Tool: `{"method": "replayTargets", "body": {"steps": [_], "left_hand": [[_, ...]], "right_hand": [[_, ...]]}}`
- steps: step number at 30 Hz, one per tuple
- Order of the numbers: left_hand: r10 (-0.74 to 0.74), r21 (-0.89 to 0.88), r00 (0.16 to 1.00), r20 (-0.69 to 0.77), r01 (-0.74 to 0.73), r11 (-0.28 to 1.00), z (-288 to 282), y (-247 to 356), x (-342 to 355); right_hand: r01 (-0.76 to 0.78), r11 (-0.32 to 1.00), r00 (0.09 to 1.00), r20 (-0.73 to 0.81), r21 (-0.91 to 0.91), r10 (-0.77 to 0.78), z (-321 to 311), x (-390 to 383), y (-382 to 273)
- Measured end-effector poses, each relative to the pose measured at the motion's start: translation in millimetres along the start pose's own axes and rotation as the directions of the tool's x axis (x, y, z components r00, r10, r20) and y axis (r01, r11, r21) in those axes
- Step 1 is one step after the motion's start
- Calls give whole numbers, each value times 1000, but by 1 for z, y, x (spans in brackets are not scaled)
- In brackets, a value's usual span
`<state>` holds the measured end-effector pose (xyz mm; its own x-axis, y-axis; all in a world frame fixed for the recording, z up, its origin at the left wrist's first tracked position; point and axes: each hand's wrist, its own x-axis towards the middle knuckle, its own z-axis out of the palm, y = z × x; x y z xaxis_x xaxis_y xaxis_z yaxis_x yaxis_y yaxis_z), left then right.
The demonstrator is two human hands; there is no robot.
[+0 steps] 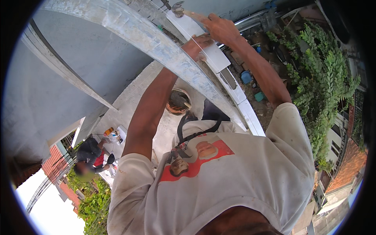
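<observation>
Shirt (239, 172); handheld tool (194, 15), long axis toward upper left

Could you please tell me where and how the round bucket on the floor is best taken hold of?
I'd grip the bucket by the left part of its rim, coming down from above. It appears to stand upright with its round mouth open, while a pale handle leans toward the right of the rim and would probably get in the way there.
</observation>
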<state>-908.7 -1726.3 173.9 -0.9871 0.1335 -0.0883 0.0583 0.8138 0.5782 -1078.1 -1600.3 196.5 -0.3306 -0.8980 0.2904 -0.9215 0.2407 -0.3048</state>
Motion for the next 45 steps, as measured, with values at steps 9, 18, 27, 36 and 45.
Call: {"method": "replayTargets", "body": {"steps": [9,18,27,36,45], "left_hand": [[125,-19,984,-126,-129,992,14,-20,-1],[-23,-2,1000,2,23,1000,4,-2,4],[-21,-37,1000,13,22,999,5,-7,7],[-14,111,1000,0,14,994,1,-5,3],[-50,318,946,-319,157,935,4,-41,-25]], "right_hand": [[6,1000,998,60,-24,-5,1,-4,4],[-15,999,992,121,-40,20,-11,4,-1],[8,1000,1000,-14,1,-8,-11,-2,-4],[-91,996,975,201,-2,90,-46,-7,-15],[-103,991,993,63,81,98,-81,-100,-8]]}}
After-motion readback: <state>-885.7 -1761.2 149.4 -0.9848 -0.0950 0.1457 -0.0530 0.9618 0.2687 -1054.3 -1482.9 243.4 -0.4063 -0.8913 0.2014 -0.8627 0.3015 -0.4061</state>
